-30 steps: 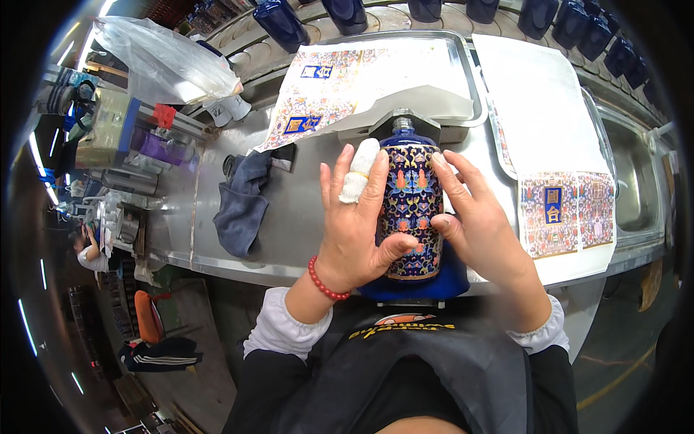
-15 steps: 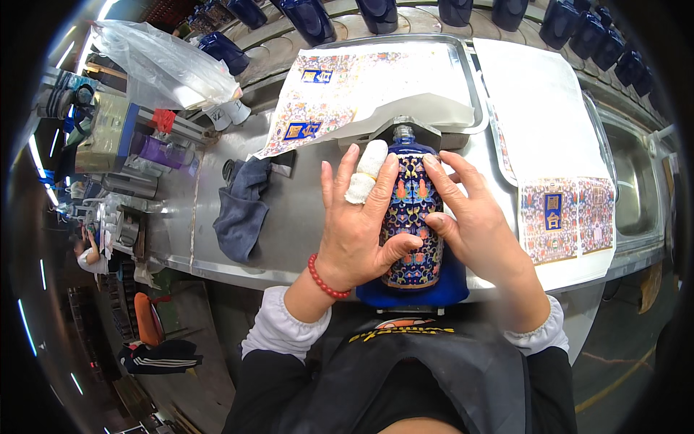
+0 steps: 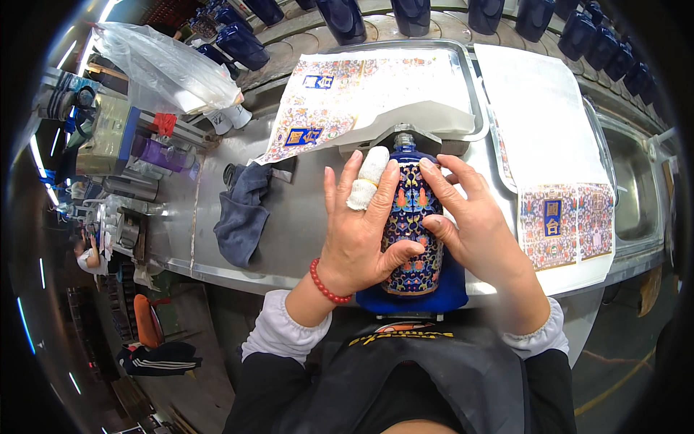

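A dark blue bottle [image 3: 412,217] with a bright flowered label lies on its side on a blue pad [image 3: 448,289], neck pointing away from me. My left hand [image 3: 358,231], with a white bandage on the middle finger and a red bead bracelet on the wrist, presses flat on the bottle's left side. My right hand [image 3: 473,224] lies on its right side, fingertips on the label. Both hands clasp the bottle between them.
A steel bench [image 3: 289,239] carries a grey-blue cloth [image 3: 242,210] at the left. Patterned label sheets lie behind the bottle [image 3: 340,101] and at the right [image 3: 560,220]. Several dark blue bottles [image 3: 343,18] line the far edge. A clear plastic bag [image 3: 163,61] sits far left.
The bottle has turned slightly under my hands and more of the flowered label faces up. My fingers have shifted along it; both hands stay on it.
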Available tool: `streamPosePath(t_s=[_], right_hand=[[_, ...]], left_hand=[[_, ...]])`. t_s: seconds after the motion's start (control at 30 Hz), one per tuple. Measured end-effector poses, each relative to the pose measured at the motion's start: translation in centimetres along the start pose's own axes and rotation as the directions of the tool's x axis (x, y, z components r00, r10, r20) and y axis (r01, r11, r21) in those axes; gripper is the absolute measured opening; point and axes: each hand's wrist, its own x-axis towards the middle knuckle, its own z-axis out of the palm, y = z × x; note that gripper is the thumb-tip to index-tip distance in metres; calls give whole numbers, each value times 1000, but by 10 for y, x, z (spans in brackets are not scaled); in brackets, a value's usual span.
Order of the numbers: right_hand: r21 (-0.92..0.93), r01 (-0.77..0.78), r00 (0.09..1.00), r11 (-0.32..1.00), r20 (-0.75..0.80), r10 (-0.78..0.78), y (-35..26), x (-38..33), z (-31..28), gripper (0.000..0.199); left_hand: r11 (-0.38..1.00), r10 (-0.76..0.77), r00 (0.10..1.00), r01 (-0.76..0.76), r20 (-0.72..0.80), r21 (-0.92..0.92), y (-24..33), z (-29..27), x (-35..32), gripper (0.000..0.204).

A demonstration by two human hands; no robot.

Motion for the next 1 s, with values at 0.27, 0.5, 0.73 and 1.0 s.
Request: streamPosePath(t_s=[0.27,0.5,0.73,1.0], right_hand=[[9,1,1000,1000,-12,-1,-2,3,-1,61],[29,21,999,999,-51,-19,-1,3,2,60],[12,36,997,999,-61,-35,-1,3,2,60],[-30,31,999,999,-22,-32,-1,3,1,61]], left_hand=[[1000,-4,1000,4,-3,-18,2,0,2,102],[999,-7,1000,6,19,32,5,-1,5,102],[999,-7,1000,6,22,47,8,-4,8,103],[999,-32,999,32,26,5,10,-1,6,109]])
